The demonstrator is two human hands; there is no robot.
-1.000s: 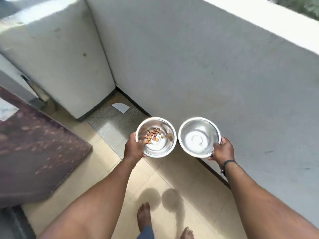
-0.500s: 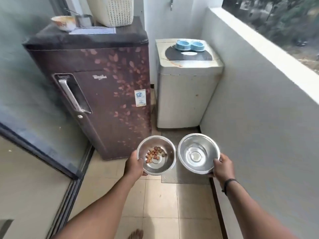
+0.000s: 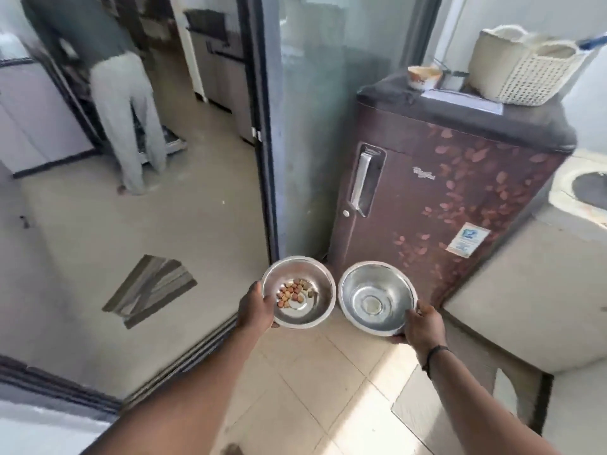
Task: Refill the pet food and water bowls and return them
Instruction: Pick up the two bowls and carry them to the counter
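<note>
A striped mat (image 3: 149, 289) lies on the grey floor (image 3: 98, 224) — refrigerator (image 3: 437, 205) stands on cream tiles (image 3: 312, 372).

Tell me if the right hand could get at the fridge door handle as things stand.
Probably not: the right hand is gripping the empty steel bowl, though the path to the fridge handle looks clear.

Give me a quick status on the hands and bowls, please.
Left hand holds kibble bowl; right hand holds near-empty bowl. Doorway ahead open; another person inside.
</note>
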